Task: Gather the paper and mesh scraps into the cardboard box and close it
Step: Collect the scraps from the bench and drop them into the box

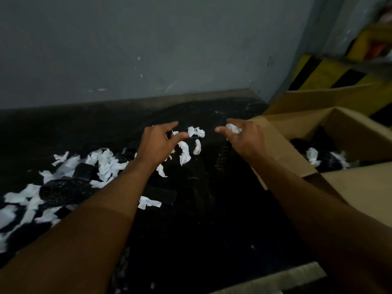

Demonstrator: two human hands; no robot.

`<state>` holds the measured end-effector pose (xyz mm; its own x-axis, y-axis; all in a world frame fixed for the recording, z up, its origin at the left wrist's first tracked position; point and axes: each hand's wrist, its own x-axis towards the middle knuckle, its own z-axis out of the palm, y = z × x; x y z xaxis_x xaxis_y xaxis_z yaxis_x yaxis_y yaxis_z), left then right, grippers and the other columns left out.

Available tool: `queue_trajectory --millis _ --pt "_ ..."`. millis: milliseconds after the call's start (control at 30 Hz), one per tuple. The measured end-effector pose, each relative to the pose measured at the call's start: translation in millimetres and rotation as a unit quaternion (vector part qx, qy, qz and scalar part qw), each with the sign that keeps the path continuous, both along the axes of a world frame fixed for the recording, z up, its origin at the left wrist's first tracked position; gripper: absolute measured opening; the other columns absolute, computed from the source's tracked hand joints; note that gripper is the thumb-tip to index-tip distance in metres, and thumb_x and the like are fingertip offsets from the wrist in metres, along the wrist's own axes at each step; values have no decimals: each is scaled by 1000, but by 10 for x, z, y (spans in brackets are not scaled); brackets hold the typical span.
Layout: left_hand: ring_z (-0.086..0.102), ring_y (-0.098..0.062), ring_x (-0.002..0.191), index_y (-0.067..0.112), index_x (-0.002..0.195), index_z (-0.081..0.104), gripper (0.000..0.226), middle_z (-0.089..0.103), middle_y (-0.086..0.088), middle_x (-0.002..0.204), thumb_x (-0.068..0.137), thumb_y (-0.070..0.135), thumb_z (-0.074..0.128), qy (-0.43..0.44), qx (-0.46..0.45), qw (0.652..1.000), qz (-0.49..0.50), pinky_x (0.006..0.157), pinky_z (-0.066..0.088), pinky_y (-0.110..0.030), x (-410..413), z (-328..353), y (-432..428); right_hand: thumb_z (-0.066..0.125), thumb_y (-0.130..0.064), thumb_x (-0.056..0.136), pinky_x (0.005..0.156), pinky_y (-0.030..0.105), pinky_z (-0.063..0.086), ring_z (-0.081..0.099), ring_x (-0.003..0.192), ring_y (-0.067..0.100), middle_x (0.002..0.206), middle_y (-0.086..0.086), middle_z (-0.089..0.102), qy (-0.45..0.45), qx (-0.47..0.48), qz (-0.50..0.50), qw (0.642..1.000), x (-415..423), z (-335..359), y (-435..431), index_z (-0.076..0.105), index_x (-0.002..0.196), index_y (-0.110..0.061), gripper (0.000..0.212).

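So the paper scraps [101, 164] are mostly piled to the left of your left hand [158, 143], spread over the dark floor [201, 219], with rolled bits of black mesh [61, 187] mixed in among them. A smaller cluster of white bits [196, 132] sits right between your two hands, a little past your fingertips, and one stray piece [148, 202] lies closer to you, just beside your left forearm.

Your left hand is hovering over that middle cluster with the fingers spread and curled, thumb and index apart. There's something small and dark near the fingers but it's too murky to tell if you're actually gripping it.

Your right hand [241, 136] has a crumpled white scrap [233, 128] bunched in the fingers, loosely closed around it, index finger poking out toward the left hand.

The cardboard box [360, 136] is just to the right of your right hand, flaps standing open, the near flap [282, 153] right behind your wrist. Inside you've already got some black mesh and white paper [314, 155] at the bottom.

Beyond both hands is a grey wall [148, 49], and off past the box there's a yellow and black striped barrier [318, 73].
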<state>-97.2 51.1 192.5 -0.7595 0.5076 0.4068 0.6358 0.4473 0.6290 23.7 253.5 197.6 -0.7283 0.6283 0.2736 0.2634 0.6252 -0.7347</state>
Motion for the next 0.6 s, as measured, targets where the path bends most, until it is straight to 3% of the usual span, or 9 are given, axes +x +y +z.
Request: queue_trajectory --millis 67,200,300,367,500,600 --pt "60 -15 109 16 131 57 62 68 -8 116 80 49 69 10 7 1000 -14 89 35 -14 175 156 56 68 -63 74 89 29 47 63 107 17 119 4 68 17 30 -10 999 242 204 56 64 124 -19 67" --pt "63 -9 86 18 136 53 69 70 -1 86 78 53 69 28 20 999 -41 82 43 -18 481 413 329 71 -56 75 78 23 46 65 101 16 114 5 70 46 80 -33 995 662 524 277 67 119 -13 62" --pt "61 -9 84 16 136 52 71 68 0 83 78 55 68 52 17 996 -71 83 46 -24 680 583 659 57 -80 66 57 30 52 65 69 15 84 4 74 49 92 -59 993 904 637 544 74 92 -15 72" --pt "61 -11 86 15 136 50 72 69 -3 87 79 54 68 54 15 995 -87 82 46 -25 786 672 911 53 -82 65 52 31 52 63 60 12 73 0 71 52 100 -71 991 1043 685 767 71 81 -17 69" --pt "62 -15 86 14 138 48 73 69 -6 89 80 53 67 66 21 991 -113 82 52 -33 966 782 1526 69 -59 76 74 23 49 67 92 13 106 5 73 83 116 -95 985 1285 846 1250 71 111 -14 57" --pt "62 -15 82 12 138 48 72 69 -7 85 81 52 66 75 30 990 -114 79 53 -36 1076 826 2078 69 -60 75 86 28 51 65 105 16 115 4 70 94 128 -102 982 1382 907 1730 68 118 -15 62"
